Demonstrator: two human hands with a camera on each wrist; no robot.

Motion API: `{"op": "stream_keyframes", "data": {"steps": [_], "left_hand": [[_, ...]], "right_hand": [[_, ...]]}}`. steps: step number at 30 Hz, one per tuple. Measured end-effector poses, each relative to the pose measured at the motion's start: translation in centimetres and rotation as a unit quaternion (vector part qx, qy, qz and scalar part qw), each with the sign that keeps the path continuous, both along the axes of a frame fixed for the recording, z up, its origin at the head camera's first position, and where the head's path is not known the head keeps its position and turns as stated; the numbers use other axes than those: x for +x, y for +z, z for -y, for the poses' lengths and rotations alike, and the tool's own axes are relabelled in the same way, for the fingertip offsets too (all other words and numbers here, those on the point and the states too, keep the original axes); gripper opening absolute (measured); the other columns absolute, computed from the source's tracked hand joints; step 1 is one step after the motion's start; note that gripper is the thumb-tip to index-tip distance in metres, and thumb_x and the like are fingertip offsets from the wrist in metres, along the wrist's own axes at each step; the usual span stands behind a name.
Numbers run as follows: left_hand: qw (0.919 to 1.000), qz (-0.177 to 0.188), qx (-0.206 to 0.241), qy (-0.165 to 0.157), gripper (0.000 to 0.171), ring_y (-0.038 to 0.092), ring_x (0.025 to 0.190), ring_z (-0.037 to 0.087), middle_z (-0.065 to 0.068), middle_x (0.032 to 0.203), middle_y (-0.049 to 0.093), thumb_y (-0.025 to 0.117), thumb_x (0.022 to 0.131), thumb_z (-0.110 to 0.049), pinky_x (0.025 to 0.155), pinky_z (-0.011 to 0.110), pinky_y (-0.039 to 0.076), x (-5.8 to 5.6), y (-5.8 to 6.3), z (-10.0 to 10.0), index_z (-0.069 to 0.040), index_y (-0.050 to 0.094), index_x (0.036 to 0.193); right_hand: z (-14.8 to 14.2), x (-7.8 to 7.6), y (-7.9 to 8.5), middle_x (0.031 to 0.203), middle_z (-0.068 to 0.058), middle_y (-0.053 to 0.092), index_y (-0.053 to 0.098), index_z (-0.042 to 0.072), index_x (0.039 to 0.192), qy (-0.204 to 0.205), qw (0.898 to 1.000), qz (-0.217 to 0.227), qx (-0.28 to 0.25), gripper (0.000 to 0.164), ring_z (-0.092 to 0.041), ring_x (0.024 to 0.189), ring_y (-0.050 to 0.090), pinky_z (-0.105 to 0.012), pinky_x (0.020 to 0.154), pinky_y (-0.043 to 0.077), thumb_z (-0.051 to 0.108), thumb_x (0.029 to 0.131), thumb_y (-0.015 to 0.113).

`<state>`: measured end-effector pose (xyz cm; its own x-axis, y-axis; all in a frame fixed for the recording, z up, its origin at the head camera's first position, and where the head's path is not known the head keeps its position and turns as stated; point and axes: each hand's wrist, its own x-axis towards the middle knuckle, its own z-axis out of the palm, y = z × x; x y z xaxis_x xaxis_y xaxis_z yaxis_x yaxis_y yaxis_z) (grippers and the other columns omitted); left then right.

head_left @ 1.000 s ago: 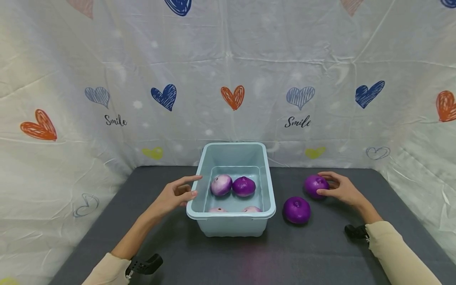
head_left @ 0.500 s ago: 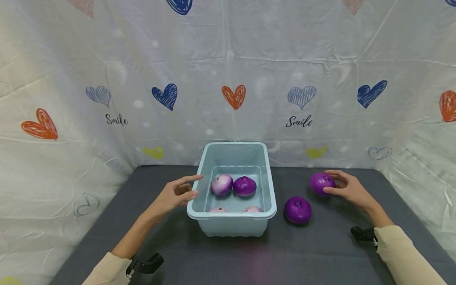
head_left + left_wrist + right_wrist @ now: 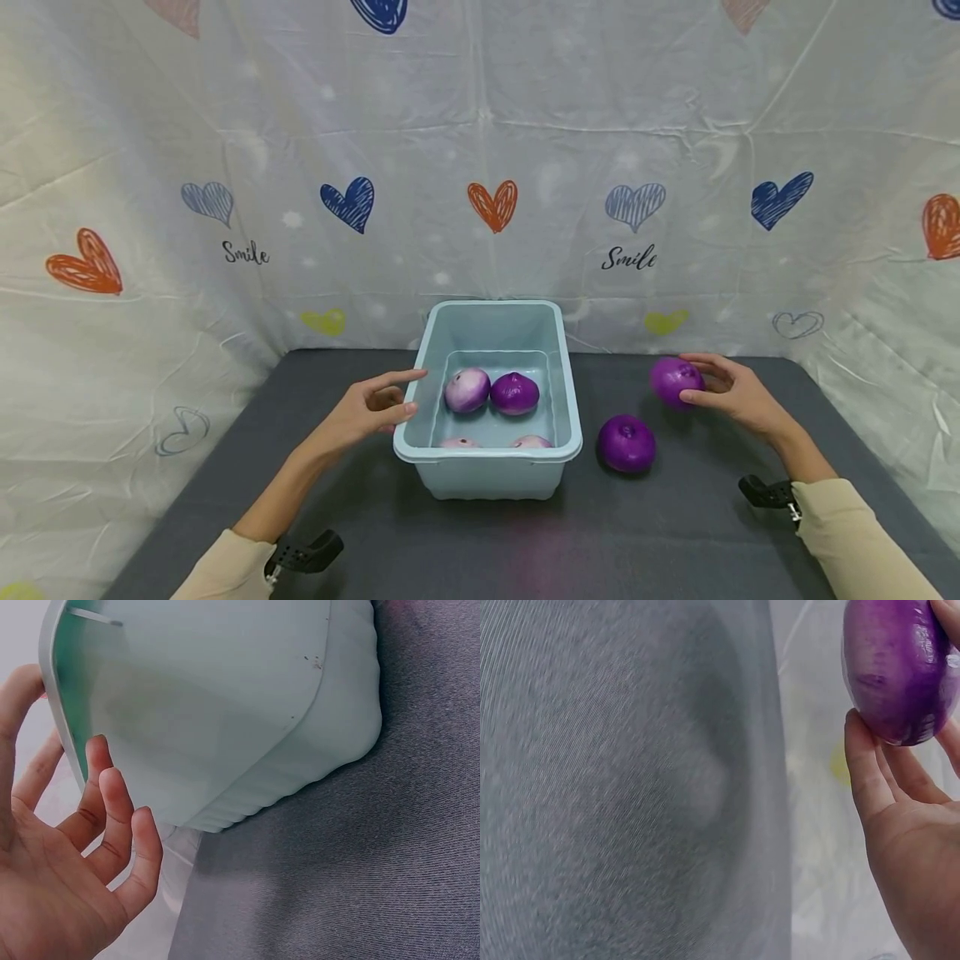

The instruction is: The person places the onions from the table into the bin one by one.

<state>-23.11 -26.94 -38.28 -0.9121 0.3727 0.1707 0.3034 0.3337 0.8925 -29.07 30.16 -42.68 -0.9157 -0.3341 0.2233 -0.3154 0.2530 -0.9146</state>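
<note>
My right hand (image 3: 738,395) grips a purple onion (image 3: 677,383) between thumb and fingers, raised over the dark table at the right. In the right wrist view, the held onion (image 3: 900,667) looks glossy and its shadow falls on the cloth. A second purple onion (image 3: 626,443) lies on the table to the right of a pale blue plastic bin (image 3: 487,479). My left hand (image 3: 367,408) touches the bin's left rim with fingertip and thumb; the left wrist view shows its other fingers (image 3: 118,799) loosely bent outside the wall, holding nothing.
Inside the bin sit a pale purple onion (image 3: 467,390) and a deep purple onion (image 3: 514,393) side by side. Two pinkish tops (image 3: 531,441) peek over its near rim, mostly hidden. A white curtain (image 3: 420,167) with printed hearts hangs behind the table (image 3: 450,550).
My right hand has lifted the onion off the table and shifted slightly to the right with it. The left hand and the bin have stayed in place.
</note>
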Motion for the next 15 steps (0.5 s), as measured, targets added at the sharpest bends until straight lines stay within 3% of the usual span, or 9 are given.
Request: {"op": "stream_keyframes", "data": {"steps": [7,15], "left_hand": [[1.0000,-0.004,-0.001,-0.009,0.051,0.063,0.085,0.024,0.019,0.093,0.063,0.069,0.099,-0.017,0.077,0.042,0.056,-0.2,0.1,0.1,-0.013,0.056,0.148],[1.0000,-0.004,-0.005,-0.006,0.051,0.062,0.082,0.023,0.017,0.092,0.064,0.070,0.098,-0.018,0.076,0.042,0.056,-0.1,0.3,0.0,-0.013,0.056,0.148]], "right_hand": [[1.1,0.3,1.2,0.143,-0.025,0.046,0.046,-0.001,0.148,0.004,1.000,0.005,0.002,0.062,-0.009,0.120,0.056,-0.028,0.088,0.052,0.010,0.095,0.075],[2.5,-0.1,2.2,0.144,-0.023,0.047,0.047,0.002,0.149,0.015,1.000,0.001,0.007,0.062,-0.024,0.126,0.054,-0.029,0.090,0.051,0.011,0.095,0.076]]}}
